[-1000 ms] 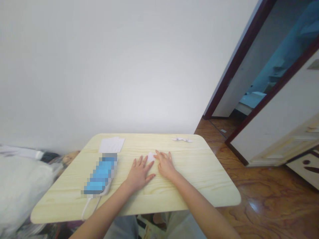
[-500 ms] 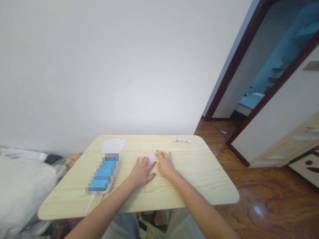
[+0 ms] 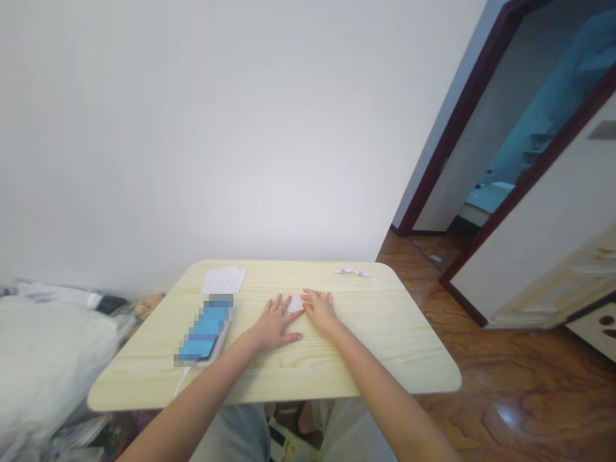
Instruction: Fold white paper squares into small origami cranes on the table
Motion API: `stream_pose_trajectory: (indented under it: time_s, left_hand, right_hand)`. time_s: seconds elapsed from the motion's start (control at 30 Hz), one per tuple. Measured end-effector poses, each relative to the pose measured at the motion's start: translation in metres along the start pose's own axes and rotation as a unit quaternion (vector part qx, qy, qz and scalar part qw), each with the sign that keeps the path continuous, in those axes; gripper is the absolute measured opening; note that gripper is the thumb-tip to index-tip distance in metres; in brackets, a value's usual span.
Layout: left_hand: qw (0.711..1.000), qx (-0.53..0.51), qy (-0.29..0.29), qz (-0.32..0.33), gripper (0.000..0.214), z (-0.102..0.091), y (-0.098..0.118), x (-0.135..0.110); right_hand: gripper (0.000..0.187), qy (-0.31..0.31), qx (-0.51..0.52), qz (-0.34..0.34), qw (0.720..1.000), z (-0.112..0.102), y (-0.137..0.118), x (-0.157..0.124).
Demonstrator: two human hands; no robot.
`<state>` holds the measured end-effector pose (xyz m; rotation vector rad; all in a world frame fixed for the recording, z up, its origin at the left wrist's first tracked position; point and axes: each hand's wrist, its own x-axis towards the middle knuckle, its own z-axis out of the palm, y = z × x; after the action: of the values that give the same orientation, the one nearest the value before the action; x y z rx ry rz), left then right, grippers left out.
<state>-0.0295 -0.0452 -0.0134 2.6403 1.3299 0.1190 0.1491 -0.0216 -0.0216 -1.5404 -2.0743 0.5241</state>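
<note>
A small white piece of paper (image 3: 294, 303) lies on the pale wooden table (image 3: 385, 346), near its middle. My left hand (image 3: 273, 327) rests flat with fingers spread, its fingertips on the paper's left edge. My right hand (image 3: 320, 310) lies flat too, fingers stretched out and pressing the paper's right side. Most of the paper is hidden under the fingers.
A blurred blue phone (image 3: 206, 329) with a white cable lies left of my hands. White sheets (image 3: 224, 280) sit at the far left corner, a small folded paper figure (image 3: 353, 272) at the far right. Bedding (image 3: 43, 353) is at the left, an open doorway at the right.
Both hands stay on the paper and have shifted only slightly. The head camera has moved, so the table sits a little differently in view.
</note>
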Motion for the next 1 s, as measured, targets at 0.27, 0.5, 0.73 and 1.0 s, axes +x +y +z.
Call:
stream_pose_trajectory:
  time_s: [0.27, 0.5, 0.73, 1.0]
  left_hand:
    - [0.998, 0.010, 0.047, -0.045, 0.076, 0.010, 0.025, -0.016]
    - [0.994, 0.010, 0.090, -0.063, 0.071, 0.021, 0.022, -0.032]
    - [0.992, 0.009, 0.114, -0.051, 0.065, 0.016, 0.024, -0.031]
    - [0.994, 0.009, 0.106, -0.006, 0.067, 0.026, 0.016, -0.022]
  right_hand:
    - [0.040, -0.011, -0.025, -0.014, 1.000, -0.001, 0.010, 0.009]
    - [0.040, 0.003, -0.100, -0.017, 0.995, -0.007, 0.007, 0.007]
    - [0.027, 0.011, -0.150, 0.025, 0.988, -0.015, -0.006, -0.007]
    - [0.029, -0.034, -0.157, 0.067, 0.985, -0.018, -0.016, -0.017]
